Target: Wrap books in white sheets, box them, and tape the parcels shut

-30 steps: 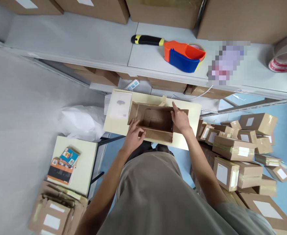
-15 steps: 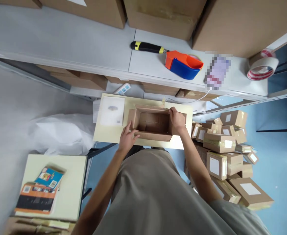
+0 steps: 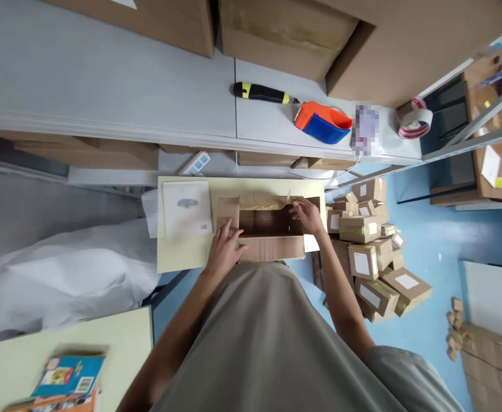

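Note:
An open-topped cardboard box [image 3: 272,248] sits on a pale yellow table [image 3: 182,260] in front of me, its flaps folded outward and its dark inside showing nothing I can make out. My left hand [image 3: 224,246] rests at the box's left front corner, fingers spread over the left flap and thumb on the front flap. At the far right corner, the fingers of my right hand [image 3: 309,215] are bent around the edge beside the back flap. A white printed sheet or booklet [image 3: 186,209] lies left of the box.
A shelf [image 3: 169,109] behind the table carries a black-and-yellow handled tool [image 3: 262,93], an orange-and-blue tape dispenser [image 3: 323,121], a blurred-out phone [image 3: 366,129], tape rolls [image 3: 414,120] and large cartons. Labelled boxes [image 3: 365,263] are heaped to the right. White plastic wrap [image 3: 75,269] bulges at left.
The front flap now hangs outward and the back flap shows more clearly. My right fingers have shifted slightly at the far right corner. My view has turned, revealing more at right.

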A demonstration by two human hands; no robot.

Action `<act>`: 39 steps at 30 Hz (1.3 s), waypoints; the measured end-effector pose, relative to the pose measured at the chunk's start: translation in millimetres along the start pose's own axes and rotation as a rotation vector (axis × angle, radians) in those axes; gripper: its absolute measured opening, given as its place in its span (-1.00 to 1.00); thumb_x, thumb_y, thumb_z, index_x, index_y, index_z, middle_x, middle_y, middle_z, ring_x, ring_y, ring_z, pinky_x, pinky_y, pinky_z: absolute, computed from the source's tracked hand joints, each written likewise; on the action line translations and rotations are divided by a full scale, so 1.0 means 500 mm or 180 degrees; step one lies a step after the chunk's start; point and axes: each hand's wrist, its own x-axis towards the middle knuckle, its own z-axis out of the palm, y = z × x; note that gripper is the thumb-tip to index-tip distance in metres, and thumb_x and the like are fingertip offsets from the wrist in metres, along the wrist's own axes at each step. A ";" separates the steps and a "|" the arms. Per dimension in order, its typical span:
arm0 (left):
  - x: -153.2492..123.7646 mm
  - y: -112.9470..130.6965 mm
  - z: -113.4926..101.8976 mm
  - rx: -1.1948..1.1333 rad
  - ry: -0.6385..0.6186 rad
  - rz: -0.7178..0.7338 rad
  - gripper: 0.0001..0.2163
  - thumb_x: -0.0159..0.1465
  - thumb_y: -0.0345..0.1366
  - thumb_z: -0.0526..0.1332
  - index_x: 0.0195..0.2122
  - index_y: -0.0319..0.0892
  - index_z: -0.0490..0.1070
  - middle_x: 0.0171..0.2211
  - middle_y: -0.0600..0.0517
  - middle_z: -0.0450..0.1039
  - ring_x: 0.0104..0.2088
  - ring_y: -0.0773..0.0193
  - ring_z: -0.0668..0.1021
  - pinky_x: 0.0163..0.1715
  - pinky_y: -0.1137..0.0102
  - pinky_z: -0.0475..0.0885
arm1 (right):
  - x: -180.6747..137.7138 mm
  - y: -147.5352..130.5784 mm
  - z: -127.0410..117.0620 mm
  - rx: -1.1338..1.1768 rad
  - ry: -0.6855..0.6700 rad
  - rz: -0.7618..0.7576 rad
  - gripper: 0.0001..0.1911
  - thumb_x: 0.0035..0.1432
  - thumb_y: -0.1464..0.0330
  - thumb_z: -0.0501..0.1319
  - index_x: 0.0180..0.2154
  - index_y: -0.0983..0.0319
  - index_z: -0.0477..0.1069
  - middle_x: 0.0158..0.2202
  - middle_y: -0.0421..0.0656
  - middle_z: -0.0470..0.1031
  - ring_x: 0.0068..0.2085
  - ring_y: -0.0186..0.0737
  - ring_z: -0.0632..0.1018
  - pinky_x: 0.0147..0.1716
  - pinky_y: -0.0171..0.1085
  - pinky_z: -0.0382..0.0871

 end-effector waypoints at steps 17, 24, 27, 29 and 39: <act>0.116 0.038 -0.005 -0.1368 0.0481 -0.0103 -0.29 0.36 -0.15 0.42 0.46 -0.16 0.18 0.16 -0.26 0.59 0.12 -0.11 0.68 0.20 0.01 0.60 | -0.061 0.003 0.109 0.1407 0.0656 0.0308 -0.42 0.26 -0.18 0.34 0.04 0.07 0.34 -0.07 -0.14 0.63 -0.08 -0.06 0.79 -0.27 -0.22 0.73; 0.134 0.030 0.069 -0.2344 0.0915 -0.1061 -0.43 0.29 -0.19 0.45 0.26 -0.12 0.29 -0.08 -0.10 0.62 -0.09 0.08 0.75 0.00 0.19 0.69 | -0.073 0.025 0.114 0.1583 0.0239 0.0093 -0.48 0.31 -0.14 0.35 0.03 0.08 0.37 -0.03 -0.15 0.62 -0.04 -0.10 0.76 -0.13 -0.21 0.73; 0.132 0.032 0.088 -0.2642 0.1112 -0.1374 -0.44 0.24 -0.22 0.45 0.21 -0.14 0.28 -0.13 -0.06 0.61 -0.22 0.13 0.74 -0.14 0.22 0.72 | -0.078 0.036 0.114 0.1453 0.0186 -0.0068 -0.57 0.38 -0.08 0.31 0.01 0.10 0.42 -0.02 -0.10 0.63 -0.04 -0.09 0.73 -0.07 -0.16 0.71; 0.130 0.040 0.095 -0.2843 0.1192 -0.1436 -0.42 0.21 -0.20 0.47 0.19 -0.15 0.28 -0.11 -0.08 0.61 -0.26 0.15 0.73 -0.23 0.24 0.73 | -0.084 0.040 0.111 0.1156 0.0275 -0.0232 -0.64 0.43 -0.01 0.27 -0.03 0.12 0.48 -0.01 -0.07 0.63 0.00 -0.07 0.71 0.03 -0.12 0.67; 0.142 0.086 0.103 -0.2986 0.1489 -0.1526 -0.30 0.04 -0.18 0.60 0.18 -0.14 0.39 0.05 -0.16 0.62 -0.05 0.03 0.73 -0.22 0.27 0.74 | -0.106 0.053 0.078 0.0130 0.0022 -0.0883 -0.70 0.54 0.25 0.19 -0.16 0.09 0.70 0.03 -0.04 0.65 0.16 -0.04 0.65 0.23 -0.06 0.55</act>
